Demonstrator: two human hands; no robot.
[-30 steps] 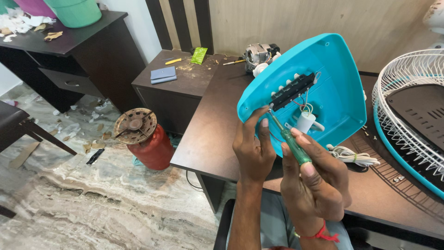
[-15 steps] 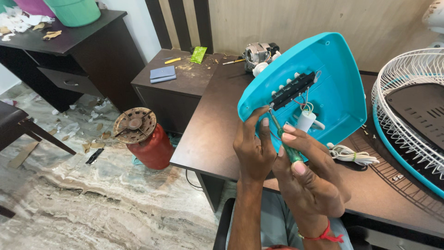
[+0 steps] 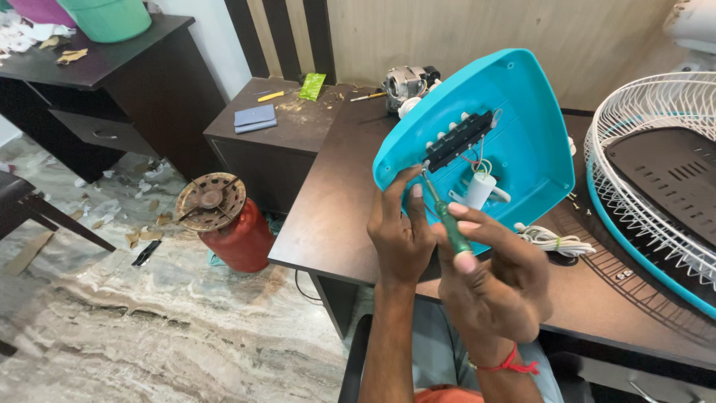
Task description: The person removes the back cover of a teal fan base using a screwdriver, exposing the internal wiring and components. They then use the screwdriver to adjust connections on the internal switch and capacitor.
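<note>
I have my left hand (image 3: 401,231) clamped on the lower edge of one turquoise fan base cover (image 3: 522,127), holding it tilted up off the brown table (image 3: 328,216) with its hollow inside facing me; my right hand (image 3: 488,280) is closed around one green-handled screwdriver (image 3: 446,216), its tip set at the lower left end of the black switch block (image 3: 459,139) inside the cover. One white capacitor (image 3: 479,189) with thin wires sits just right of the screwdriver shaft, close to my fingers. Behind the cover, beyond my hands, I note one bare motor (image 3: 406,80), partly hidden by the cover's rim. To the right of my right hand lies one coiled white cord (image 3: 552,241), and further right one wire fan guard (image 3: 656,172) with a dark plate resting in it. Left of my left hand stands one low cabinet (image 3: 276,142) carrying one grey-blue pad, one yellow pencil and one green packet. Down on the marble floor, well left of the hands, stands one red gas cylinder (image 3: 227,227) topped by a rusty burner
</note>
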